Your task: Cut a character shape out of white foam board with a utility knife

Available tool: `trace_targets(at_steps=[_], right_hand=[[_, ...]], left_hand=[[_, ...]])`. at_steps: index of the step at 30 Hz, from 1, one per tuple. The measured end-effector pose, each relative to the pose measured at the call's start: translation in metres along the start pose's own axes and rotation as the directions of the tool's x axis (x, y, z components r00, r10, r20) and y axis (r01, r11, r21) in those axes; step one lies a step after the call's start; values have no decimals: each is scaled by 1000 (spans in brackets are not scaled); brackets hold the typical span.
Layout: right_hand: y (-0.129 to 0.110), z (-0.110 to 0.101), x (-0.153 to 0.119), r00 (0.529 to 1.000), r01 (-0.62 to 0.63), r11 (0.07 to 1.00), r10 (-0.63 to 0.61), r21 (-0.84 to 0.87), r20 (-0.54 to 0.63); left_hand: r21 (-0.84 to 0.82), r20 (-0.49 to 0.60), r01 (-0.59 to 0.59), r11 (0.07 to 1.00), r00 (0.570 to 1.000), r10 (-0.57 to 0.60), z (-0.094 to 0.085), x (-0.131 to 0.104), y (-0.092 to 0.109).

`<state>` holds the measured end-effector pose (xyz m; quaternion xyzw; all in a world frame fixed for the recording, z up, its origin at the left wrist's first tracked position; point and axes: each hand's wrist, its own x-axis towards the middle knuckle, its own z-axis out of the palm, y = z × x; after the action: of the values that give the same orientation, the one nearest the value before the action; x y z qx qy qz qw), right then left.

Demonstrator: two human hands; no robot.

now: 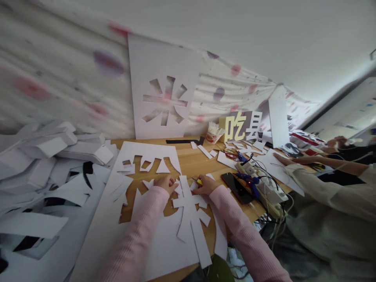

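Observation:
My left hand (165,183) is closed, its fingertips pinched at the edge of a small white foam board piece (178,188). In my right hand (208,184) is a small yellow craft knife (200,182), its thin tip pointing left; the fingers hide most of it. Between and below the hands lies a long white cut-out strip with side arms (190,213). Under my left forearm a large white foam board (160,246) lies flat, with character-shaped openings cut through it. Loose white offcuts (204,216) lie around both hands.
A white board (138,78) with a cut-out character leans on the curtain. Folded white pieces (49,145) are piled left. A phone (237,188), blue glue gun (248,179), power strip (268,186) and cables lie right. Another person's hand (282,159) rests on white board there.

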<state>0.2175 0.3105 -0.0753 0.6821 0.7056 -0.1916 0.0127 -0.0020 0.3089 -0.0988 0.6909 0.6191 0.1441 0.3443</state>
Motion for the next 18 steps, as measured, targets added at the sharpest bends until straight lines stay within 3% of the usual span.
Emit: trace_targets(at_steps=[18], right_hand=[[4, -6, 9, 990, 37, 998, -29, -54, 135]], left_hand=[[87, 163, -41, 995, 986, 26, -13, -11, 7]])
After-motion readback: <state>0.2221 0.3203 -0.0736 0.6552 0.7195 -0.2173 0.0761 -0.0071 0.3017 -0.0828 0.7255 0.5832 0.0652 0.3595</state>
